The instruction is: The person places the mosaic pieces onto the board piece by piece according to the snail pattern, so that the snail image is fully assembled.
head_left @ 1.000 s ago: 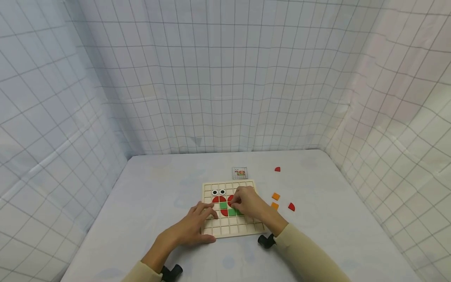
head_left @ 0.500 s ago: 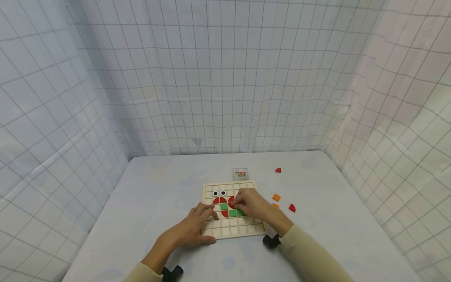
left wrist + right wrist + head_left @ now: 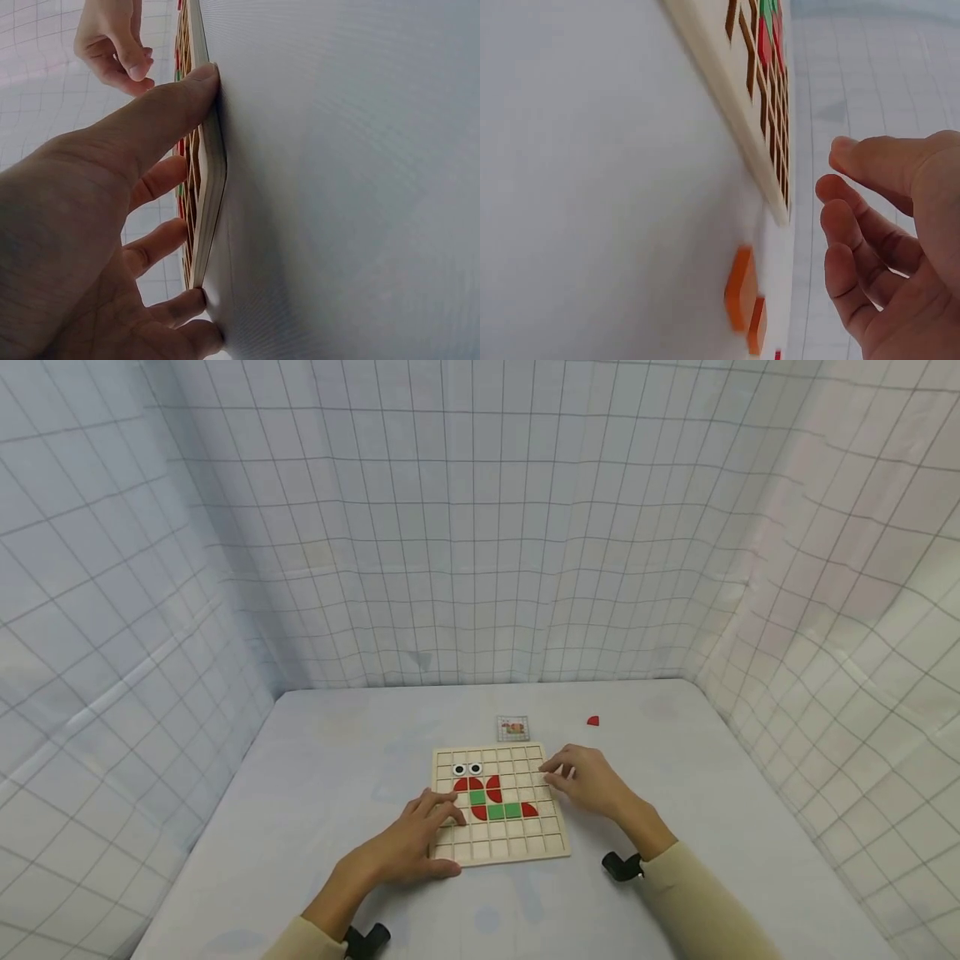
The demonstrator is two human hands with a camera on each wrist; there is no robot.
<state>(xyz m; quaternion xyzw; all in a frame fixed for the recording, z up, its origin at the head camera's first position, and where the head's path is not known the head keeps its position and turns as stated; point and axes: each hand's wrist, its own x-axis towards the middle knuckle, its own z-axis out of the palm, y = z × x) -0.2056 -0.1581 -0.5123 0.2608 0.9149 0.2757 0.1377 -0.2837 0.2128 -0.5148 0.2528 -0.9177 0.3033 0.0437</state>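
My left hand [image 3: 412, 839] rests at the left side of a wooden grid board [image 3: 517, 849], fingers spread over its squares. In the left wrist view my thumb [image 3: 169, 105] lies against the board's edge. My right hand [image 3: 588, 783] hovers by the board's right edge, fingers loosely bent, and the right wrist view shows nothing between thumb and fingertips. On the board sit two eye pieces [image 3: 476, 768], red quarter-circle pieces [image 3: 493, 789] and green square tiles [image 3: 512, 811]. Two orange square tiles [image 3: 742, 289] lie beside the board, hidden behind my right hand in the head view.
A small picture card [image 3: 513, 728] lies just behind the board. Farther right is a loose red quarter-circle piece [image 3: 593, 721]. Another red piece [image 3: 778, 354] shows at the bottom of the right wrist view. Gridded white cloth [image 3: 480, 568] walls the table on three sides.
My right hand has left the red and green pieces and moved right, past the board's edge. A red quarter circle at the row's right end is uncovered. My left hand stays put.
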